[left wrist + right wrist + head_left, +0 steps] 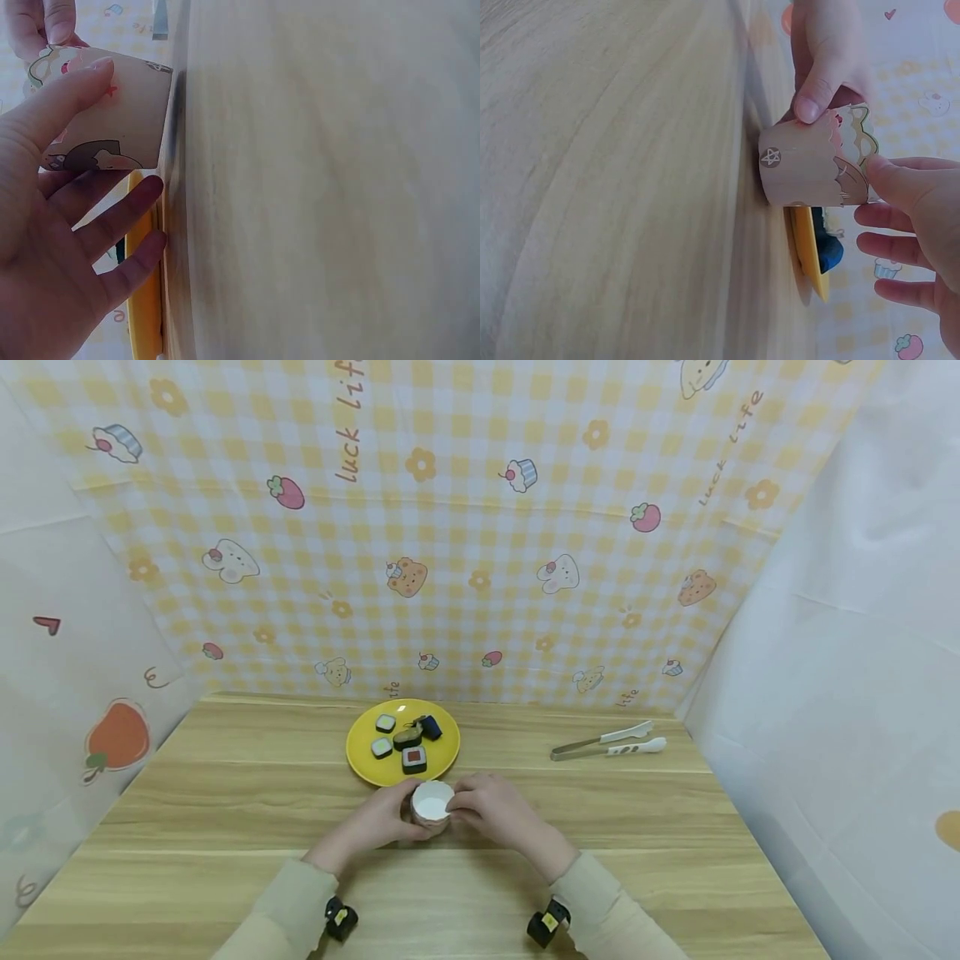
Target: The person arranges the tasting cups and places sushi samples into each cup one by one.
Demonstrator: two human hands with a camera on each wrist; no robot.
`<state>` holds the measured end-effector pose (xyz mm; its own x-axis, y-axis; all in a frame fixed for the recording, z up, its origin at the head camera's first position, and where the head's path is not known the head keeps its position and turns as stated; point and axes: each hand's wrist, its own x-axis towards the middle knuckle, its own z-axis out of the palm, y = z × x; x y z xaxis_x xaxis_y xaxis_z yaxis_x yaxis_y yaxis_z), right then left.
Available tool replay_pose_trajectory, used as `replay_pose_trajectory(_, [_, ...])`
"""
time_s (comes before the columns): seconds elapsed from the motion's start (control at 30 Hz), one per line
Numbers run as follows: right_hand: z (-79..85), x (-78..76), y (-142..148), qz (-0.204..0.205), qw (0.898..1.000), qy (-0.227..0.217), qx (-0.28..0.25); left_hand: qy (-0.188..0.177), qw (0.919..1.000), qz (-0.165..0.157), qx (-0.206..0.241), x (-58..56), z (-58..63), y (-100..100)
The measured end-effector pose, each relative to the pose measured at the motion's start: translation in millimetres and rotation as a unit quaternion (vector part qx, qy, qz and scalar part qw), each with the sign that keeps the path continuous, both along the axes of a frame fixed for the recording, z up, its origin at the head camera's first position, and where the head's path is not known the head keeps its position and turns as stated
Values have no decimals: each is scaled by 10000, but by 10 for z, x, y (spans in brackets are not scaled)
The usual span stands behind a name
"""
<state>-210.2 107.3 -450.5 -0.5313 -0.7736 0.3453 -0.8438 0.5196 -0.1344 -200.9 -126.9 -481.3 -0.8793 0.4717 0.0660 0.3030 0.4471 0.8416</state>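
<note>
A small paper baking cup (432, 802) with a scalloped rim and white inside stands upright, close to the plate's near side. My left hand (381, 820) grips its side, thumb in front and fingers behind. In the left wrist view, the thumb lies across the printed cup wall (127, 112), while the lower fingers are spread apart. My right hand (497, 810) pinches the rim between thumb and forefinger; its other fingers stay off the cup, as the right wrist view shows. Printed cartoon figures and a star mark decorate the outside.
Behind the cup, a yellow plate (362, 758) bears several toy-like sushi pieces, among them a roll with a red centre (414, 760). Tongs (581, 750) with white tips lie spread at the back right of the wooden table (225, 793). A checked cloth (480, 535) hangs behind.
</note>
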Motion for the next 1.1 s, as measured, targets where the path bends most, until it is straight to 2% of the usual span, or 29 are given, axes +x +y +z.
replay_pose_trajectory(0.13, [24, -13, 24, 46, 9999, -85, -132, -7, 10000, -2, 63, 6, 3, 21])
replay_pose_trajectory(0.4, [83, -10, 87, -174, 9997, -140, -67, 32, 9997, 67, 233, -4, 12, 57])
replay_pose_trajectory(0.67, [139, -23, 118, -101, 9992, -138, -364, 83, 9993, 153, 326, -27, 30, 79])
replay_pose_trajectory(0.93, [170, -29, 139, 5, 9979, 138, -640, 7, 9990, 176, 403, -31, 96, 93])
replay_pose_trajectory(1.1, [176, -38, 139, 11, 9966, 144, -814, 16, 9991, 174, 384, -51, 115, 106])
